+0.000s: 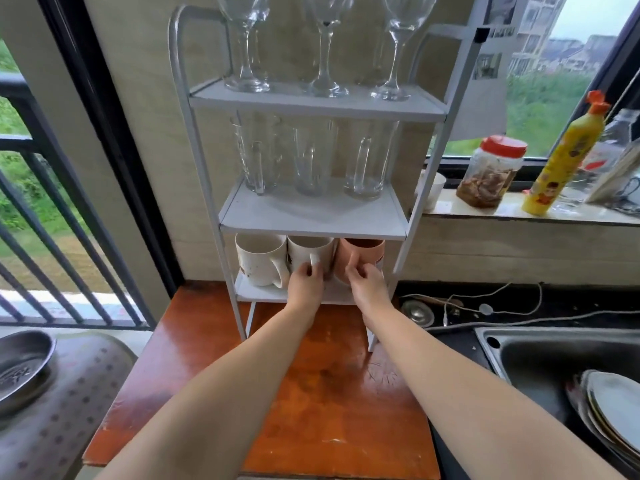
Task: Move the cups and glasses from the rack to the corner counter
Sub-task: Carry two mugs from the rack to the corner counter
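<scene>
On the bottom shelf of the white rack (313, 223) three mugs stand in a row: a speckled cream mug (258, 259) at nine o'clock, a middle cream mug (306, 249) and a pink mug (362, 252) at three o'clock. The left hand (306, 284) has its fingers curled round the handle of the middle cream mug, and the right hand (365, 284) pinches the handle of the pink mug; both look closed on those handles, with neither mug lifted clear of the shelf as far as can be told. These mugs look ceramic: stiff, fairly weighty, chippable if knocked against each other or the shelf above, so the handle is the sound place to hold, drawing each one straight out toward six o'clock. Above them, three tumblers (313, 161) and three wine glasses (325, 46) are thin, smooth and far more fragile; the stemmed ones are probably best taken at the bowl's base or stem. The wooden worktop (311, 393) lies below.
</scene>
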The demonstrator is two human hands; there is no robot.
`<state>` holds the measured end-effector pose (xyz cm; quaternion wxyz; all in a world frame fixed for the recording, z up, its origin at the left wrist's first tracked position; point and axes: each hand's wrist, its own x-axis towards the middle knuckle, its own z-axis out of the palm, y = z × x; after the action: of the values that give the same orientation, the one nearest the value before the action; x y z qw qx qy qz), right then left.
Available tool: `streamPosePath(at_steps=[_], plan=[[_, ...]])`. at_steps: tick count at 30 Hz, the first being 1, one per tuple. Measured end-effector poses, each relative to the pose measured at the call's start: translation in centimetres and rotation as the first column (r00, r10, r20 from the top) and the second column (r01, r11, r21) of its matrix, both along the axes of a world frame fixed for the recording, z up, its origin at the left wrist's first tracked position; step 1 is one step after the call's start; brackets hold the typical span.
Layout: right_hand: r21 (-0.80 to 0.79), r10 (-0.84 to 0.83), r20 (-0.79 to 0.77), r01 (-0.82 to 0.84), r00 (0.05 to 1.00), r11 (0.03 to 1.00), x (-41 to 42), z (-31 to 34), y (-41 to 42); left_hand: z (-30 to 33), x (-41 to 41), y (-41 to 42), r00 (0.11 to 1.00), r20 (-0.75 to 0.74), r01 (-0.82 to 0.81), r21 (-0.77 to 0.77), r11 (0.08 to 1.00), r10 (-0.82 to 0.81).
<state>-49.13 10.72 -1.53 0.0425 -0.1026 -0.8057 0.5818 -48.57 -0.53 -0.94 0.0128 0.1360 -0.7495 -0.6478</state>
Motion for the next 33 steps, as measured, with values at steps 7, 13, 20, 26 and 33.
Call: streamPosePath(at_steps=[7,13,20,26,33], plan=[[0.039,-0.087,0.000,0.087,0.996,0.995,1.1,-0.2,-0.3,0.1,0.4,-0.3,0.993,-0.023,0.118,-0.037,0.992,-0.119],[-0.071,-0.114,0.070,0.119,0.991,0.990,1.9,0.2,-0.7,0.9,1.7,-0.8,0.977,-0.072,0.201,-0.016,0.980,-0.201],[-0.136,-0.130,0.049,0.136,0.990,0.981,4.7,0.4,-1.3,0.8,3.6,-2.5,0.963,-0.087,0.251,-0.040,0.967,-0.253],[-0.193,-0.136,0.029,0.139,0.990,0.971,7.6,0.4,-1.8,1.2,4.7,-3.5,0.954,-0.107,0.279,-0.040,0.960,-0.282],[-0.120,-0.157,0.037,0.161,0.987,0.980,10.7,-0.1,-0.6,1.0,7.2,-2.9,0.939,-0.159,0.308,0.002,0.951,-0.304]])
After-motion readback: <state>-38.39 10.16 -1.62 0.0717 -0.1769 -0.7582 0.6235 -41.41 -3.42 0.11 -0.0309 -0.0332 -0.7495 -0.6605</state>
